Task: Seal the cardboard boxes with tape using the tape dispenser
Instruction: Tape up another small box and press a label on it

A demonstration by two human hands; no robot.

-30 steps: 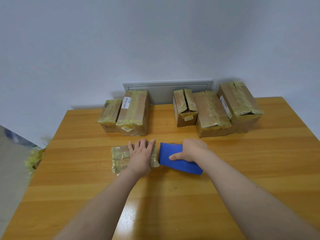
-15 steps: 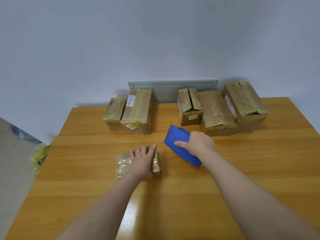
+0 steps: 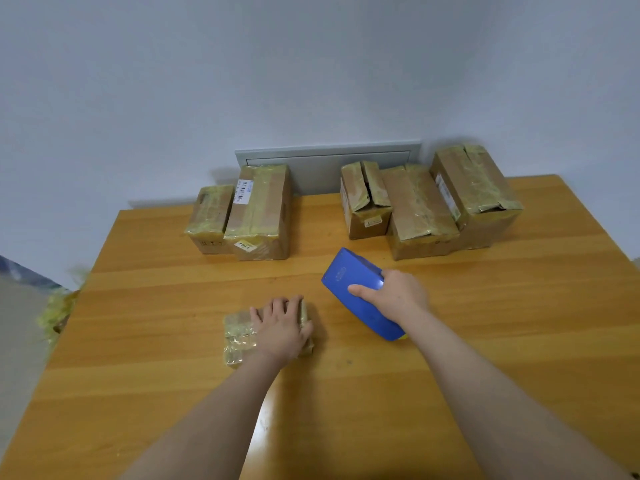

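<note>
The left hand lies palm-down on a small tape-wrapped box near the middle of the table, fingers spread flat over its top. Whether the fingertips hook over the far edge is hard to tell. The right hand is wrapped around a blue tape dispenser, held at two o'clock from that box and apart from it, nose pointing to eleven.

Two taped boxes sit at the table's eleven o'clock and three more at one o'clock, the smallest with gaping flaps.

The pinned box looks between strips. Next, the dispenser likely needs bringing back onto a seam, or this box needs swapping for an open one.
</note>
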